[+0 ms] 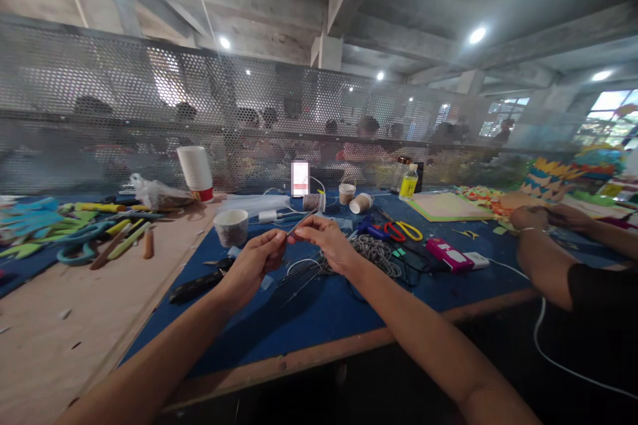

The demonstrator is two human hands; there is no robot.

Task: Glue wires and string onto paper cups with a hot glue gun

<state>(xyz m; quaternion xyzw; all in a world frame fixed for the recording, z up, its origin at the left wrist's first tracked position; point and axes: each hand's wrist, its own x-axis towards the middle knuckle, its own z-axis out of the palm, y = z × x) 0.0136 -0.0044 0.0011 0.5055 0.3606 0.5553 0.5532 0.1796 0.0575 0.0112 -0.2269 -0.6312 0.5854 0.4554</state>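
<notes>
My left hand (256, 265) and my right hand (326, 241) meet at the fingertips above the blue table mat (279, 339). Both are closed in a pinch on a thin wire (300, 220) that slants up to the right between them. Below and right of my right hand lies a tangled grey cord bundle (379, 255). A black-handled tool (197, 287) rests under my left forearm's left side, and a paper cup (231, 228) stands behind my left hand.
At the left are a stack of cups (195, 171), teal scissors (82, 244) and several tools. Red-and-yellow-handled scissors (403, 232), a magenta box (448, 255) and a glue bottle (409, 182) lie or stand right. A co-worker's hands (535, 220) work at far right.
</notes>
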